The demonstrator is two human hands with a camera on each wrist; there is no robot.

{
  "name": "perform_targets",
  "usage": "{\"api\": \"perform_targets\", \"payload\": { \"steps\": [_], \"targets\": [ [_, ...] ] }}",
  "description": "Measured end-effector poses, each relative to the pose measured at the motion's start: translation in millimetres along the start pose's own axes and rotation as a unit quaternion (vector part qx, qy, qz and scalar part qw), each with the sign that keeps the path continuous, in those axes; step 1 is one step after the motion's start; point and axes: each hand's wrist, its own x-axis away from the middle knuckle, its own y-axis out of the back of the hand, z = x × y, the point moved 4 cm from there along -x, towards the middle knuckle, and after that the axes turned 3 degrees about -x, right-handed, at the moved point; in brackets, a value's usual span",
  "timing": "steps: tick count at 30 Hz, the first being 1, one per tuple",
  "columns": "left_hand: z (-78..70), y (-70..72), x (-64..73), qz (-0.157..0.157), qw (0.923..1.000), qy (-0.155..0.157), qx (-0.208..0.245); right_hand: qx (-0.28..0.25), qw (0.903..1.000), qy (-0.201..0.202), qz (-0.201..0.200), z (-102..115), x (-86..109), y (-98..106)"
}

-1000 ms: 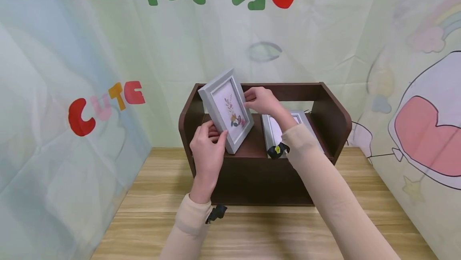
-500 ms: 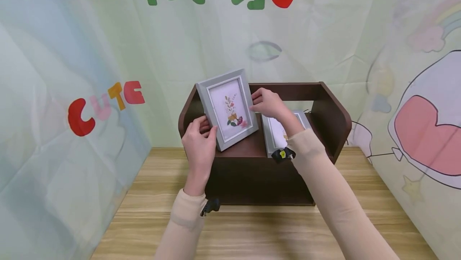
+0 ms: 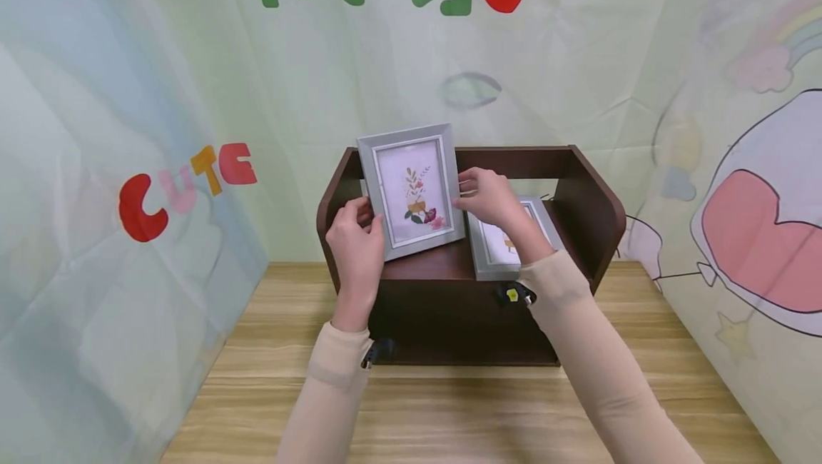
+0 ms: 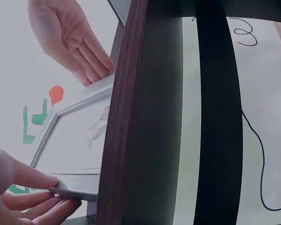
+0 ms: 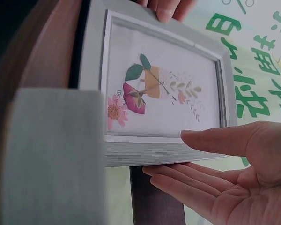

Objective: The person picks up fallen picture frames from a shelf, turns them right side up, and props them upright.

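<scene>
A grey picture frame point(image 3: 414, 193) with a pressed-flower picture stands nearly upright on the left part of a dark brown shelf point(image 3: 462, 321), leaning slightly, its front towards me. My left hand point(image 3: 356, 239) pinches its left edge; in the left wrist view the thumb lies on the front and the fingers behind. At the right edge, my right hand point(image 3: 491, 196) holds the frame between thumb and fingers, as the right wrist view shows. A second grey picture frame point(image 3: 494, 243) lies face up on the shelf, partly hidden under my right hand and wrist.
The shelf's raised side panels point(image 3: 594, 214) flank the frames, and a back rail point(image 3: 514, 163) runs behind them. The shelf stands on a wood-grain table point(image 3: 282, 378). A printed cloth point(image 3: 308, 78) hangs behind and on both sides.
Both hands have turned the upright frame to face me more squarely and straightened it. My right hand moved right and slightly down with its edge. The lying frame has stayed put.
</scene>
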Motion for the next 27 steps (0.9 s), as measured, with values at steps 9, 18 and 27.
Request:
{"api": "perform_targets", "payload": {
  "steps": [9, 18, 27],
  "targets": [
    [5.2, -8.5, -7.1, 0.006, 0.9999, 0.006, 0.012, -0.080, 0.9944, 0.022, -0.065, -10, 12.2, -9],
    [4.4, -8.0, -12.8, 0.027, 0.9993, 0.020, 0.013, -0.122, 0.9864, 0.027, -0.106, -10, 26.8, -16],
    [6.9, -9.2, -10.7, 0.043, 0.9985, 0.031, 0.016, -0.179, 0.9739, 0.019, -0.138, -15, 32.9, -24]
  ]
}}
